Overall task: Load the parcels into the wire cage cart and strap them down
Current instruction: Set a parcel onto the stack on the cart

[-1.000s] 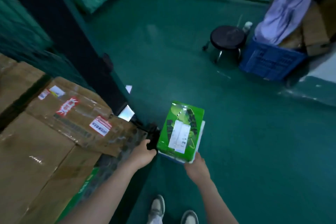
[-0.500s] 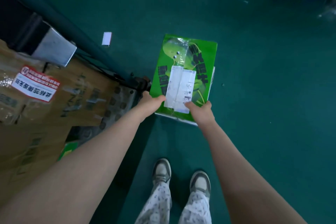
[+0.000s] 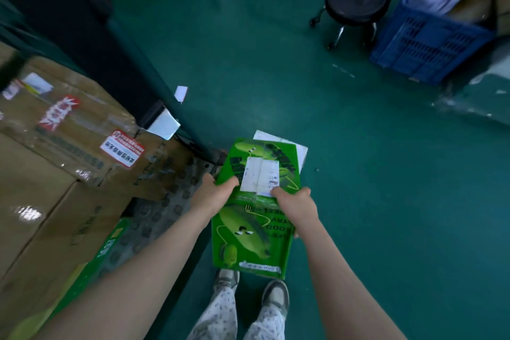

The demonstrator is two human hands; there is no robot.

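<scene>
Both hands grasp the green parcel [image 3: 256,210], which is held off the floor [image 3: 358,174] above the shoes [image 3: 276,294]. Left hand [image 3: 212,193]: thumb on the top face, fingers wrapped round the left edge. Right hand [image 3: 296,204]: thumb on top at the lower edge of the white label [image 3: 260,178], fingers curled under the right edge. A flat white piece [image 3: 300,150] pokes out beyond the parcel's far right corner; can't tell if it is part of it.

The parcel's left edge sits just beside the corner of the cart's studded deck [image 3: 160,201], not over it. The dark cart frame [image 3: 154,83] runs diagonally up-left from that corner. On the deck, taped cardboard cartons [image 3: 63,124] are stacked, the top one with red-and-white stickers and overhanging a larger carton [image 3: 33,201] below. A strip of studded deck shows bare along the near edge, between cartons and left forearm.

A wide stretch of floor lies right of and beyond the parcel. A black stool [image 3: 354,3] and a blue crate [image 3: 425,44] stand well apart at far right, next to each other. A white paper scrap [image 3: 180,92] lies on the floor by the frame.
</scene>
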